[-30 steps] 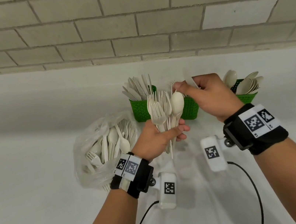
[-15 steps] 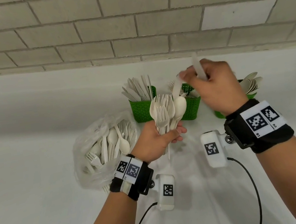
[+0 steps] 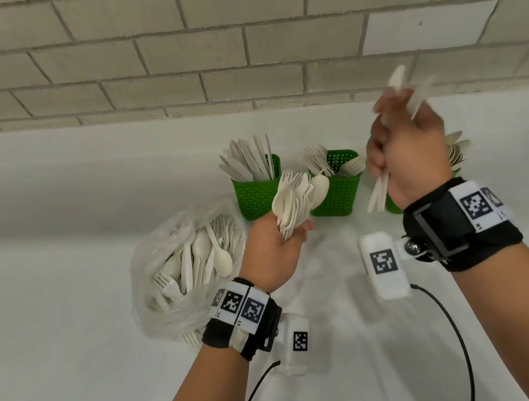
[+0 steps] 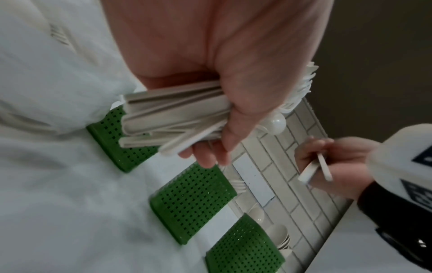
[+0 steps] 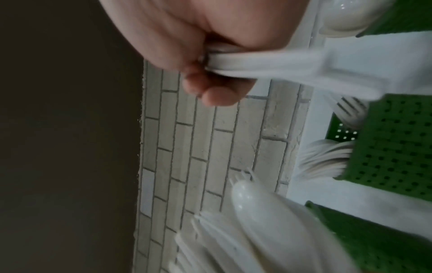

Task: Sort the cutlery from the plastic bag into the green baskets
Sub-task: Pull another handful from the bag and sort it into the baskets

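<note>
We've part-filled the green baskets (image 3: 334,189); left hand (image 3: 275,254) clamps a mixed bunch (image 3: 297,198), right hand (image 3: 404,150) grips two pieces (image 3: 379,192), plastic bag (image 3: 172,284) still loaded.

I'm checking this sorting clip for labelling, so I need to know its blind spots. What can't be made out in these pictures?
- Pieces in the right hand: motion blur in head and right wrist views; type unclear.
- Third green basket: mostly hidden behind that hand in the head view.
- Count of the bundle in the left hand: pieces overlap.
- Plastic bag: lower contents hidden by overlap and crinkled film.
</note>
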